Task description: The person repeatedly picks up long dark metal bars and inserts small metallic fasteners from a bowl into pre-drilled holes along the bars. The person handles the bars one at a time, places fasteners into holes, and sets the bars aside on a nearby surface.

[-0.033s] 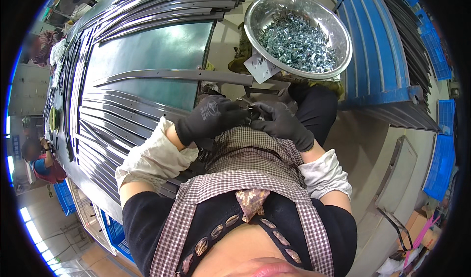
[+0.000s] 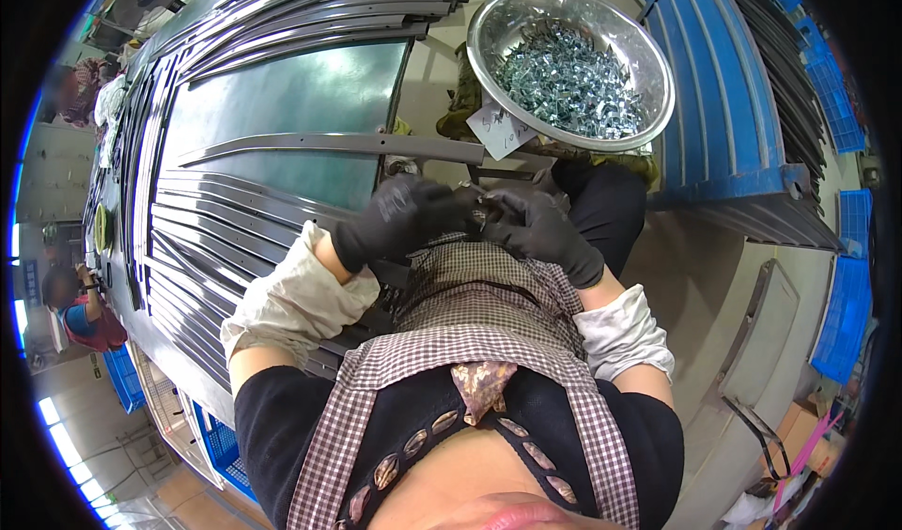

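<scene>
Both gloved: left hand (image 2: 399,218) and right hand (image 2: 540,229) pressed together, pinching small metal clip (image 2: 481,212) above apron (image 2: 470,286), below bowl (image 2: 570,65) of clips; no visible change.

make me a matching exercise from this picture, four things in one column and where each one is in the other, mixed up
Things
1. round shiny steel bowl of small silvery metal clips
2. long dark metal strip with holes
3. left hand in a black glove
4. stack of blue ribbed panels

Places
A. lying across the dark green sheet, left of the bowl
B. at the right, beside the bowl
C. top centre, above both hands
D. close against the right hand in a black glove, around a small metal part

Pairs: 1-C, 2-A, 3-D, 4-B
</scene>
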A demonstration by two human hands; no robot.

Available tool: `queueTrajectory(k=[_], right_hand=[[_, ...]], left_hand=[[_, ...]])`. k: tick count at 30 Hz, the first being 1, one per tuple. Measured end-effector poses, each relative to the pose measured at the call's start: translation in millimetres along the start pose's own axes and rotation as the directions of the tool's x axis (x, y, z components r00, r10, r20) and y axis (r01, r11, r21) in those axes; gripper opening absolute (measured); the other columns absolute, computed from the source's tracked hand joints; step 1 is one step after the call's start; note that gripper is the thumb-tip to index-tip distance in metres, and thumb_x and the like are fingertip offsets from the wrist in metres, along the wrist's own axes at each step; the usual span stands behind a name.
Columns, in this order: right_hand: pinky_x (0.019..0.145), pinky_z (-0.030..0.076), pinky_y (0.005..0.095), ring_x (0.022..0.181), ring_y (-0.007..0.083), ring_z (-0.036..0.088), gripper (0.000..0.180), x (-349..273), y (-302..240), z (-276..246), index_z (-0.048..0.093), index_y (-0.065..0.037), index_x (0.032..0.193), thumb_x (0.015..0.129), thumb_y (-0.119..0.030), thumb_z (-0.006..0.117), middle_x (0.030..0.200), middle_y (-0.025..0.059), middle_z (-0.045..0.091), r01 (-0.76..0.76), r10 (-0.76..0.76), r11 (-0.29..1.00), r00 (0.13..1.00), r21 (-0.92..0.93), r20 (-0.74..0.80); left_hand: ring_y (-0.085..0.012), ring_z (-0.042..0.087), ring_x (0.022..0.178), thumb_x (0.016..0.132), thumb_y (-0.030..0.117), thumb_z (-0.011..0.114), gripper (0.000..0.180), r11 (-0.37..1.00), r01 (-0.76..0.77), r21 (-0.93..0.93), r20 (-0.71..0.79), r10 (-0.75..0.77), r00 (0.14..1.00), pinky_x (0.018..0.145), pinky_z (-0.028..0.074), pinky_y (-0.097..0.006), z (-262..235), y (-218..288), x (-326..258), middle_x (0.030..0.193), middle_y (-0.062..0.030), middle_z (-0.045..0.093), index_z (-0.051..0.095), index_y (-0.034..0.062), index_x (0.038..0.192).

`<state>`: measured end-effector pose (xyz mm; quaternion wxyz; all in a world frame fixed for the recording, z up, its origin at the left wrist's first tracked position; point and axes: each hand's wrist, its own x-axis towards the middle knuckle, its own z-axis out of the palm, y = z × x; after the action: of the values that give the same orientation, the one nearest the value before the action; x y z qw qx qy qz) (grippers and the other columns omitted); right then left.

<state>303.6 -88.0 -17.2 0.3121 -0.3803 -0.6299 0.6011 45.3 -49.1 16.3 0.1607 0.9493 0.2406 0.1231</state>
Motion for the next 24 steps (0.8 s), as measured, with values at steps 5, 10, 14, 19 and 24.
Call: queueTrajectory(k=[5, 10, 14, 19, 24], right_hand=[[0.076, 0.051, 0.0355, 0.083, 0.0215, 0.064, 0.038, 23, 38, -26, 0.057, 0.0, 0.122, 0.09, -0.018, 0.068, 0.09, 0.0137, 0.068, 0.081, -0.129, 0.969, 0.972, -0.233, -0.197], [0.074, 0.05, 0.0444, 0.084, 0.0385, 0.064, 0.035, 46, 23, -27, 0.063, -0.002, 0.111, 0.088, -0.028, 0.067, 0.09, 0.0195, 0.067, 0.255, -0.36, 0.754, 0.931, -0.606, -0.057], [0.071, 0.049, 0.0376, 0.078, 0.0308, 0.064, 0.026, 61, 21, -36, 0.065, -0.003, 0.105, 0.091, -0.025, 0.065, 0.084, 0.015, 0.066, 0.205, -0.224, 0.827, 0.974, -0.524, 0.028], [0.067, 0.047, 0.0428, 0.075, 0.034, 0.063, 0.021, 59, 30, -32, 0.066, -0.004, 0.093, 0.089, -0.024, 0.067, 0.079, 0.0157, 0.064, 0.058, -0.167, 0.844, 0.973, -0.534, -0.157], [0.069, 0.049, 0.0428, 0.078, 0.0347, 0.065, 0.02, 17, 36, -41, 0.067, -0.003, 0.094, 0.094, -0.022, 0.06, 0.088, 0.0147, 0.069, 0.042, -0.196, 0.793, 0.962, -0.608, -0.189]], left_hand=[[-0.0313, 0.066, 0.094, 0.078, 0.025, 0.076, 0.051, 0.981, 0.143, 0.133, -0.242, -0.108, 0.964, 0.087, 0.05, -0.043, -13, -58, 13, 0.106, -0.0102, 0.069, 0.063, 0.0093, 0.125], [-0.0365, 0.065, 0.096, 0.077, 0.025, 0.077, 0.05, 0.967, 0.231, -0.112, -0.057, -0.238, 0.97, 0.09, 0.048, -0.044, -3, -70, 7, 0.103, -0.0168, 0.068, 0.066, 0.0036, 0.121], [-0.0367, 0.065, 0.095, 0.075, 0.021, 0.078, 0.049, 0.971, 0.197, -0.134, -0.061, -0.206, 0.977, 0.087, 0.05, -0.043, -5, -74, 6, 0.102, -0.017, 0.069, 0.066, 0.0027, 0.119], [-0.0348, 0.063, 0.1, 0.072, 0.019, 0.08, 0.047, 0.955, 0.265, -0.131, -0.081, -0.277, 0.958, 0.09, 0.049, -0.043, -7, -74, 4, 0.104, -0.0136, 0.068, 0.069, 0.0067, 0.116], [-0.0336, 0.06, 0.104, 0.069, 0.019, 0.082, 0.049, 0.964, 0.265, -0.011, -0.145, -0.264, 0.954, 0.091, 0.049, -0.043, -6, -74, 3, 0.106, -0.0098, 0.066, 0.071, 0.0109, 0.116]])
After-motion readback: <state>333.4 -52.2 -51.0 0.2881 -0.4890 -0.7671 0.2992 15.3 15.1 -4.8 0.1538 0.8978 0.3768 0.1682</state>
